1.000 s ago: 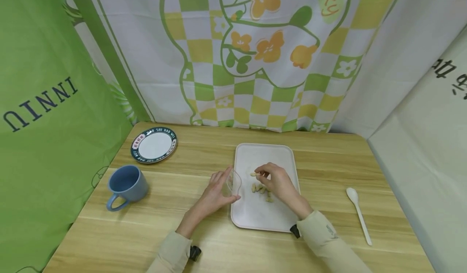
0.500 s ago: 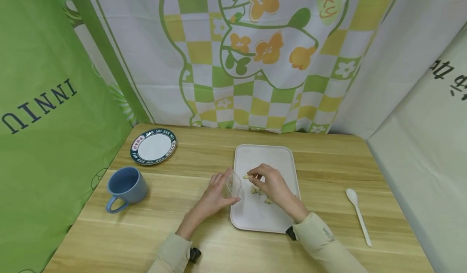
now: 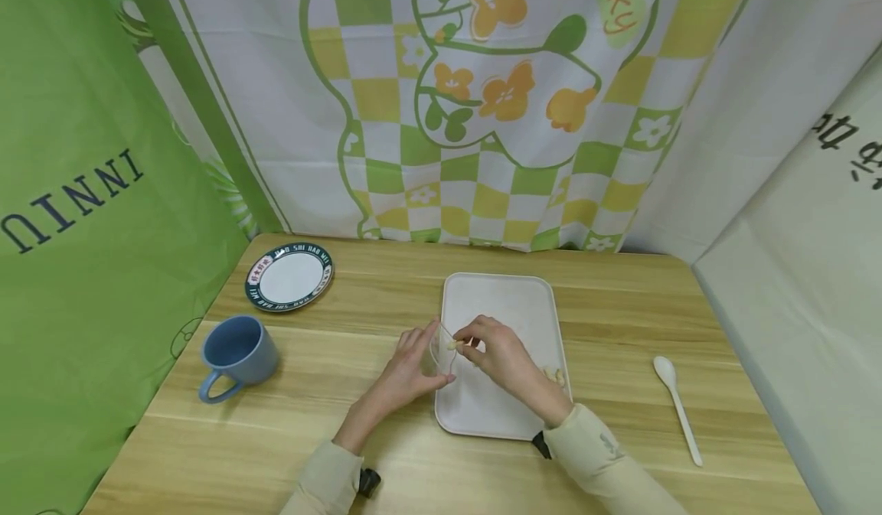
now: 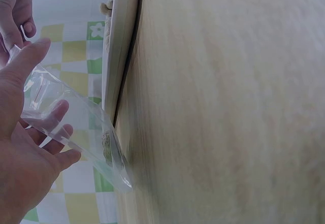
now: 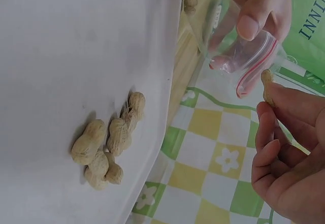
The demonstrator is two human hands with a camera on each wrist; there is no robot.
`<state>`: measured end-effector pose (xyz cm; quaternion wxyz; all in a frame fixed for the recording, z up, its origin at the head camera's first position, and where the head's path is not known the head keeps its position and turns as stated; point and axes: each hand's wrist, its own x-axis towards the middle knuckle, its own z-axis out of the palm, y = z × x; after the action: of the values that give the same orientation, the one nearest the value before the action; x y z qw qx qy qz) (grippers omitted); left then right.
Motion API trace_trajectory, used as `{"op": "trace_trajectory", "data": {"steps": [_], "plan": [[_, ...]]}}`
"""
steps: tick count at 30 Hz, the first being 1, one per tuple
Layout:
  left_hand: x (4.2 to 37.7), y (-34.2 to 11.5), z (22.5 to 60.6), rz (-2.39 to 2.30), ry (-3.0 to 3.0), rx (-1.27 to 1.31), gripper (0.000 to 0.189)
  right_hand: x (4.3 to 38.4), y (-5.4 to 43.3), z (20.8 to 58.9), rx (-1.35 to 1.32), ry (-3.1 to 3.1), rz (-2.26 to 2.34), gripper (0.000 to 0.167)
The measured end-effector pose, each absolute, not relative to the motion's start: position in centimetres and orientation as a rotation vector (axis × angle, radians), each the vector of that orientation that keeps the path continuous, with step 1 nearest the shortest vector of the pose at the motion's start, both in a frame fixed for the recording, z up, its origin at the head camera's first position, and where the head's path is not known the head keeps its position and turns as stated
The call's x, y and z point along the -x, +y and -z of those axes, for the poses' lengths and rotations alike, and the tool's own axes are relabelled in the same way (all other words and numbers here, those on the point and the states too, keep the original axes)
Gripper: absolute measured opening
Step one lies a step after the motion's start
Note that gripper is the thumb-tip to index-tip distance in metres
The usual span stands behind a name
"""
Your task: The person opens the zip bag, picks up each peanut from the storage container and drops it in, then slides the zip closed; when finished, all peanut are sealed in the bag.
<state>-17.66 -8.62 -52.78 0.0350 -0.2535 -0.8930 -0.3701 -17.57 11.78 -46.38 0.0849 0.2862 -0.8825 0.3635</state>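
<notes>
My left hand holds a clear zip bag at its mouth, which stands open beside the left edge of a white tray. Thumb and fingers keep the bag spread. A peanut lies low inside the bag in the left wrist view. Between its thumb and fingertips my right hand pinches another peanut, right at the bag's red-striped opening. Several unshelled peanuts lie in a loose cluster on the tray; in the head view my right wrist partly hides them.
A blue mug stands at the table's left, with a green-rimmed plate behind it. Off to the tray's right lies a white spoon. A patterned curtain hangs along the table's back edge.
My right hand has carried the pinched peanut left and slightly nearer, from over the tray to the bag's mouth. The left hand and the bag stay nearly in place.
</notes>
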Motion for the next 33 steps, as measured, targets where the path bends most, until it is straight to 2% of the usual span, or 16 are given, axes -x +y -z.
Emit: {"op": "trace_trajectory", "data": {"steps": [33], "plan": [[17.3, -8.5, 52.1, 1.131, -2.749, 0.802, 0.092, 17.0, 10.9, 46.7, -0.847, -2.660, -0.939, 0.015]]}}
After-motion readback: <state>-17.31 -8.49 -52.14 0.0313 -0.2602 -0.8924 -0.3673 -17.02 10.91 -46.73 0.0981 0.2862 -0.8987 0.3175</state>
